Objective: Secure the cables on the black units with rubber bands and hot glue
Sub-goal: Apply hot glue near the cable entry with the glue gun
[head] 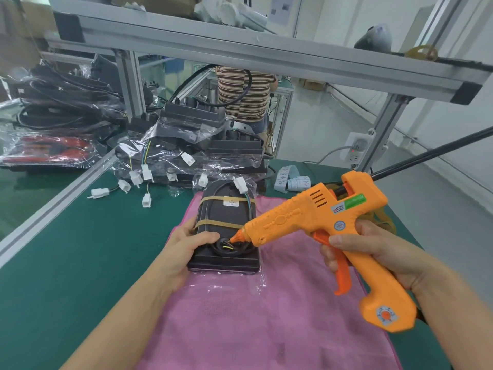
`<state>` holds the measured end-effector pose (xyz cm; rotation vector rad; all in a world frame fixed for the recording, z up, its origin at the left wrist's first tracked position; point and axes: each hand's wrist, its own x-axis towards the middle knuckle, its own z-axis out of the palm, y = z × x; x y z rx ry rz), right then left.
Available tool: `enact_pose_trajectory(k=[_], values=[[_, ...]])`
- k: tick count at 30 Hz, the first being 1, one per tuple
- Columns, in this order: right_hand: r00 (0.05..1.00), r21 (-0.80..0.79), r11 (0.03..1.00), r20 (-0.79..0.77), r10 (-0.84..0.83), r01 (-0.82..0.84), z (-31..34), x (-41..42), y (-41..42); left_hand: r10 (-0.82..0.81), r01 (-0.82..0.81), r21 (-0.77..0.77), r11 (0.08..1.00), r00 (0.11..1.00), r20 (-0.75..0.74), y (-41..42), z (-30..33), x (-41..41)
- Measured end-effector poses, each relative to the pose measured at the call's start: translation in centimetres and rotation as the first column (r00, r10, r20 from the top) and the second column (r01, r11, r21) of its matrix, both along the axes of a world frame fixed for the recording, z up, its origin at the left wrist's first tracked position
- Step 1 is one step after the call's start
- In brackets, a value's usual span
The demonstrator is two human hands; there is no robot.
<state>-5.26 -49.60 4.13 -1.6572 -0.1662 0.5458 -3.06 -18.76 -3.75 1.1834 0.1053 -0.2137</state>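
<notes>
The black unit [225, 236], rigid and seemingly light, is lain on the pink cloth [266, 303] and gripped at its 9 o'clock edge by the left hand [184, 249]; 2 rubber bands [216, 223] are fitted. The glue gun [333, 228] is clasped by the right hand [373, 252], nozzle at the cable [229, 248].

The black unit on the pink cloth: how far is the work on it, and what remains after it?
Done: two rubber bands already hold the cable on the black unit. In hand: the left hand steadies the unit while the right hand points the orange hot glue gun nozzle at the wire ends near the unit's front. Left: a pile of bagged units behind, seemingly not yet banded.
</notes>
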Motion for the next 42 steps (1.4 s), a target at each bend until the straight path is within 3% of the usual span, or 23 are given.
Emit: enact_pose_trajectory(k=[34,42], values=[[0.998,-0.105,0.993,0.031,0.05,-0.046,0.3,0.3,0.4,0.006,-0.006,0.017,1.0,1.0,0.0,0.1,-0.1,0.0],[0.994,-0.052,0.994,0.045,0.103,-0.101,1.4,0.7,1.6,-0.01,0.01,0.013,1.0,1.0,0.013,0.2,-0.2,0.1]])
